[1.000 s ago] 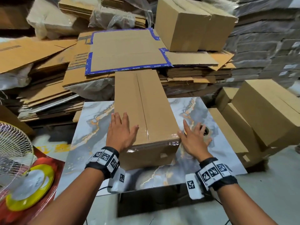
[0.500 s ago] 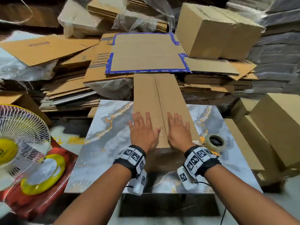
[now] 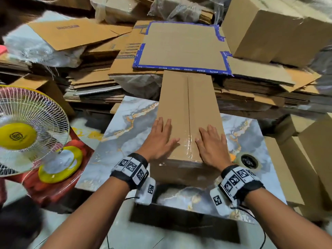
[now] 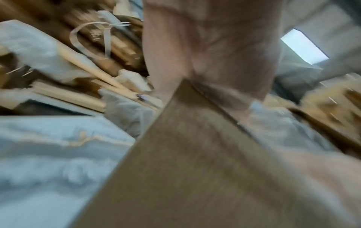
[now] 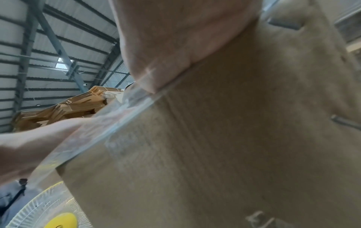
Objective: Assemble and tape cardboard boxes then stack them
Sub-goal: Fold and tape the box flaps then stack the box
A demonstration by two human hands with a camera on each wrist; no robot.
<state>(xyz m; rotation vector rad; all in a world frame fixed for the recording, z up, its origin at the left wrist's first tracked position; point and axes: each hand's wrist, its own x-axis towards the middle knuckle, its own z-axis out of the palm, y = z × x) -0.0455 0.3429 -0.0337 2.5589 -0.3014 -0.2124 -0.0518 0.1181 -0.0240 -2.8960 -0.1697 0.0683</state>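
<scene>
Both hands flat on top of the cardboard box [image 3: 188,112], near its close end. Left hand [image 3: 159,139] spread over the left flap, fingers straight, thumb angled toward the centre seam; gripping nothing, only pressing. Right hand [image 3: 212,142] likewise laid on the right flap, fingers straight and together, nothing held. Between the two thumbs, a strip of clear tape [image 3: 186,144] over the seam, glossy and wrinkled, folding down over the near edge of the box.

Box resting lengthwise on the marble-patterned bench [image 3: 124,133], running away from the hands, its far end against the piles of flat cardboard [image 3: 89,81] beyond. Just right of the right hand, on the bench, a roll of tape [image 3: 248,161] lying flat. Farther out past the fingertips, a flat cardboard sheet with blue tape edging [image 3: 181,47] atop the piles. Off to the left of the left hand, a white-caged fan with a yellow hub [image 3: 19,135], standing beside the bench. To the right of the right hand, more assembled boxes [image 3: 312,155] beside the bench.

Left wrist view blurred: palm [image 4: 210,46] against a box corner. Right wrist view: heel of the palm [image 5: 175,38] on the box's top edge, clear tape along that edge.
</scene>
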